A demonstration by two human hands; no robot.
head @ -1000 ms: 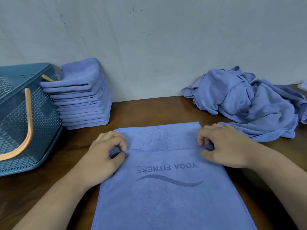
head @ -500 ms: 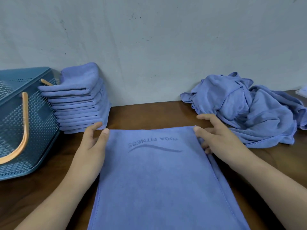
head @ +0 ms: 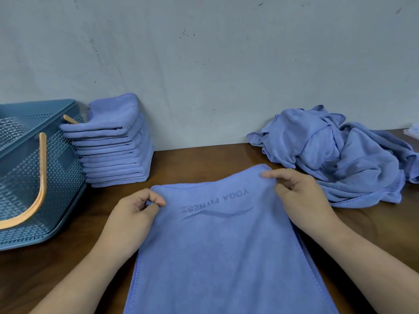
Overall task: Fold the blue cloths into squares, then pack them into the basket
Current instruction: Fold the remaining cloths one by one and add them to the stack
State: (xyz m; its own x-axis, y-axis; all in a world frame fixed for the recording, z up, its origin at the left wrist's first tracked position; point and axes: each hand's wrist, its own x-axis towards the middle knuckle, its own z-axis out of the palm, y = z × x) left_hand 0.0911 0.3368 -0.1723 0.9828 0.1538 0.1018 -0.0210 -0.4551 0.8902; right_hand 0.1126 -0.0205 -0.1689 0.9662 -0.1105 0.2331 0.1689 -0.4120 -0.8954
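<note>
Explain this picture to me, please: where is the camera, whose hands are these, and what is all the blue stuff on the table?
There is no machine here. A person is working with bare hands, and the single camera sits on that person's head, looking forward and down. That is why the left hand and right hand reach in from the bottom of the picture. Each hand pinches a far corner of a blue cloth printed YOGA FITNESS, which lies on the brown table. On the left stands a blue perforated basket with an orange handle. Beside it is a stack of folded cloths. On the right lies a crumpled heap of unfolded cloths.
</note>
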